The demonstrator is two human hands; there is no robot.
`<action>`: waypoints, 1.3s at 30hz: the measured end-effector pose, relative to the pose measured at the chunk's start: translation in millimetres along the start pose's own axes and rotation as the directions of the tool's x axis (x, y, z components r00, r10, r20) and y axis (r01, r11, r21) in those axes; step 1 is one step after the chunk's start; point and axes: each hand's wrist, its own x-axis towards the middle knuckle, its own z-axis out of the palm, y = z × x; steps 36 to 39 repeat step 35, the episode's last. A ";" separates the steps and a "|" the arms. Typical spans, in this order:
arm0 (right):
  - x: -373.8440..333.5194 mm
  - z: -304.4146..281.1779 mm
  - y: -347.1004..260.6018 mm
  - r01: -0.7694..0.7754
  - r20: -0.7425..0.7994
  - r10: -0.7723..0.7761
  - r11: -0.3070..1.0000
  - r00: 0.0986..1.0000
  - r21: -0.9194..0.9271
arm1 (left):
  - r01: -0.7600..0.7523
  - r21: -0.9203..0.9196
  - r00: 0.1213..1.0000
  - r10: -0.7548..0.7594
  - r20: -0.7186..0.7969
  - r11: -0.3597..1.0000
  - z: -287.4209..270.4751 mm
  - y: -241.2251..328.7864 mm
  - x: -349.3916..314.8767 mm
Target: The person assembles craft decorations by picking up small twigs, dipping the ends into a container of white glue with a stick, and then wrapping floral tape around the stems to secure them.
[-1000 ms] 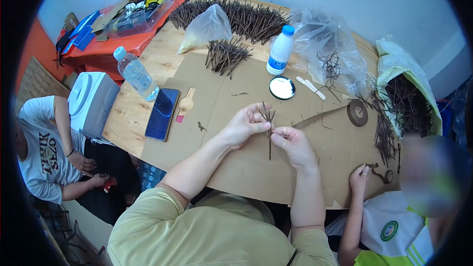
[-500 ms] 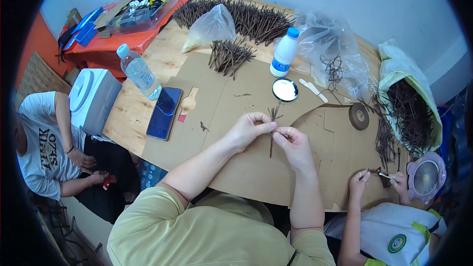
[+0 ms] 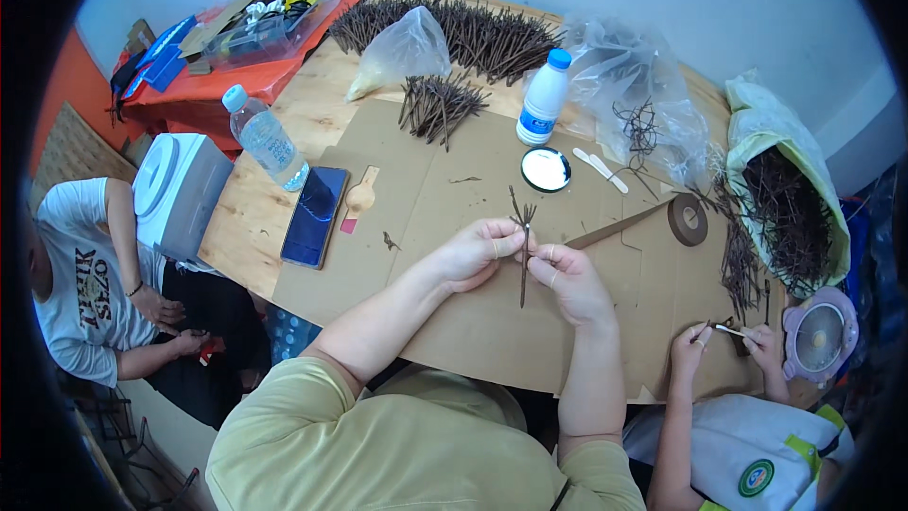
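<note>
Over the cardboard, my left hand [image 3: 484, 252] pinches a small brown branched twig [image 3: 525, 270] that stands upright, its forked tips spreading above my fingers. My right hand [image 3: 572, 282] is closed beside the stem, thumb and forefinger gripping the end of a brown tape strip [image 3: 619, 221]. From there the strip runs, fairly straight, to its tape roll [image 3: 688, 220] at the right. Just beyond my hands lies a round dark-rimmed dish of white paste [image 3: 546, 170]. The exact spot where tape meets twig is hidden by my fingers.
A white bottle [image 3: 544, 99] stands behind the dish, near flat wooden sticks [image 3: 601, 170]. Left are a phone [image 3: 315, 216] and water bottle [image 3: 267, 139]. Twig bundles [image 3: 454, 33] line the back; a sack of twigs [image 3: 785, 208] sits right, near a co-worker's hands [image 3: 695, 345] and a small fan [image 3: 819, 339].
The tape strip, slack and curved before, is now pulled straighter toward my right hand. The twig has shifted slightly in my fingers. At the right, the co-worker's hands have moved a little.
</note>
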 end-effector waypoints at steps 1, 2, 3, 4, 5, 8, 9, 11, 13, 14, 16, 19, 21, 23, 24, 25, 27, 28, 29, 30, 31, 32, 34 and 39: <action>-0.4 -0.4 0.3 0.000 0.000 0.000 0.999 1.000 0.035 | -0.008 -0.025 0.999 0.009 0.035 1.000 0.2 -1.1 1.0; -0.6 1.5 -1.8 -0.001 -0.002 0.002 0.998 1.000 0.065 | -0.007 -0.059 0.999 0.010 0.045 0.998 3.1 -0.2 1.5; -0.9 3.5 -3.3 -0.003 -0.004 0.003 0.995 1.000 0.096 | -0.006 -0.092 0.998 0.011 0.055 0.996 7.8 1.7 1.4; -1.0 5.6 -3.9 0.002 -0.025 0.001 0.993 1.000 0.115 | -0.005 -0.125 0.998 0.013 0.065 0.992 12.1 3.4 1.4; -1.1 8.0 -4.6 0.009 -0.047 -0.003 0.991 0.999 0.134 | -0.002 -0.110 1.000 0.004 0.017 0.994 15.8 4.5 1.8; 0.4 8.6 -1.7 0.051 -0.131 -0.038 0.993 0.991 0.104 | -0.016 -0.027 0.995 0.013 -0.103 1.000 20.7 4.3 2.3; 1.3 7.7 0.8 0.068 -0.162 -0.054 0.995 0.985 0.079 | -0.035 0.029 0.991 0.039 -0.124 0.999 19.1 2.7 3.0; 3.4 7.2 8.0 0.082 -0.201 -0.078 0.997 0.976 0.012 | -0.058 0.120 0.983 0.077 -0.165 0.991 13.9 -2.4 4.4; 4.5 7.7 11.4 0.125 -0.233 -0.154 0.983 0.960 -0.133 | -0.063 0.190 0.973 0.102 -0.205 0.980 8.1 -7.7 5.2; 5.9 7.8 12.0 0.157 -0.236 -0.216 0.957 0.947 -0.244 | -0.072 0.226 0.968 0.123 -0.220 0.971 8.0 -7.0 5.0; 6.0 7.6 10.8 0.147 -0.254 -0.246 0.924 0.935 -0.353 | -0.088 0.298 0.955 0.165 -0.245 0.951 8.1 -2.9 5.0; 3.6 5.4 5.6 0.066 -0.274 -0.159 0.945 0.948 -0.319 | -0.052 0.258 0.962 0.117 -0.245 0.965 5.3 1.0 2.0; 3.6 3.9 6.8 0.052 -0.240 -0.115 0.966 0.964 -0.253 | -0.088 0.188 0.970 0.126 -0.206 0.978 5.4 0.3 1.5; 1.3 5.8 2.7 0.037 -0.209 -0.066 0.989 0.976 -0.142 | -0.115 0.145 0.975 0.140 -0.174 0.983 5.1 -0.3 1.3; 0.6 6.7 0.7 0.027 -0.191 -0.043 0.996 0.981 -0.086 | -0.125 0.137 0.976 0.147 -0.162 0.983 4.7 -0.6 1.3; 0.5 6.7 0.2 0.013 -0.171 -0.022 0.998 0.985 -0.055 | -0.136 0.130 0.977 0.155 -0.149 0.982 4.5 -0.8 1.3; 0.0 6.3 0.3 -0.016 -0.131 0.018 1.000 0.991 0.012 | -0.135 0.109 0.977 0.150 -0.152 0.985 7.1 0.0 1.0; 0.2 5.0 1.4 -0.015 -0.101 0.018 0.999 0.995 0.031 | -0.134 0.098 0.977 0.148 -0.153 0.986 8.1 0.2 0.9; 0.6 2.8 3.0 -0.015 -0.072 0.018 0.999 0.997 0.048 | -0.124 0.055 0.984 0.130 -0.125 0.991 7.5 0.0 0.6; 0.7 1.6 3.7 -0.015 -0.043 0.018 0.998 0.999 0.066 | -0.113 0.012 0.989 0.113 -0.096 0.994 6.3 0.1 -0.1; -0.1 1.1 3.4 -0.020 -0.008 0.020 0.997 1.000 0.071 | -0.099 -0.031 0.993 0.097 -0.066 0.995 5.7 0.0 -0.3; -0.6 1.9 2.0 -0.025 0.029 0.022 0.997 0.999 0.078 | -0.085 -0.053 0.995 0.082 -0.048 0.995 5.9 0.4 -0.6; -0.7 2.5 1.4 -0.037 0.075 0.028 0.993 0.997 0.114 | -0.054 -0.097 0.999 0.053 -0.011 0.994 8.9 2.6 -1.4; -1.3 2.3 1.4 -0.043 0.079 0.032 0.989 0.996 0.144 | -0.052 -0.097 0.999 0.051 -0.010 0.994 9.2 2.3 -1.3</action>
